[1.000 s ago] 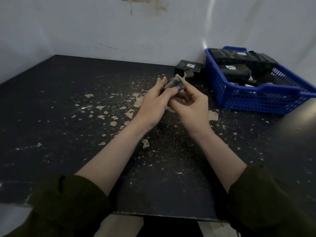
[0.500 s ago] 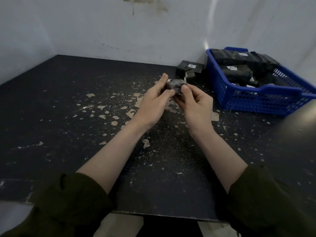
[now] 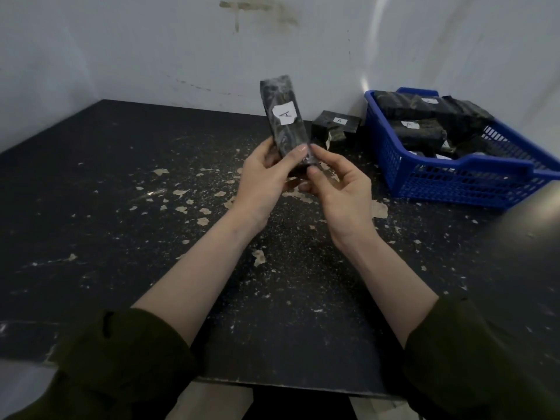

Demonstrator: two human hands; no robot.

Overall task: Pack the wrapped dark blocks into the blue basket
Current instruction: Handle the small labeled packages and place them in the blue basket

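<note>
The scene is dimly and evenly lit, with a cool cast. A bright streak of glare is seen on the wall (image 3: pixel 366 83) above the blue basket (image 3: pixel 497 165). Straight edges are bowed by the wide lens, and the sleeves (image 3: pixel 121 359) are rendered soft.

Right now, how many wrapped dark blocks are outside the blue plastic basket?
2: one block held in left hand and right hand; another block on black table beside blue basket; more may hide.
</note>
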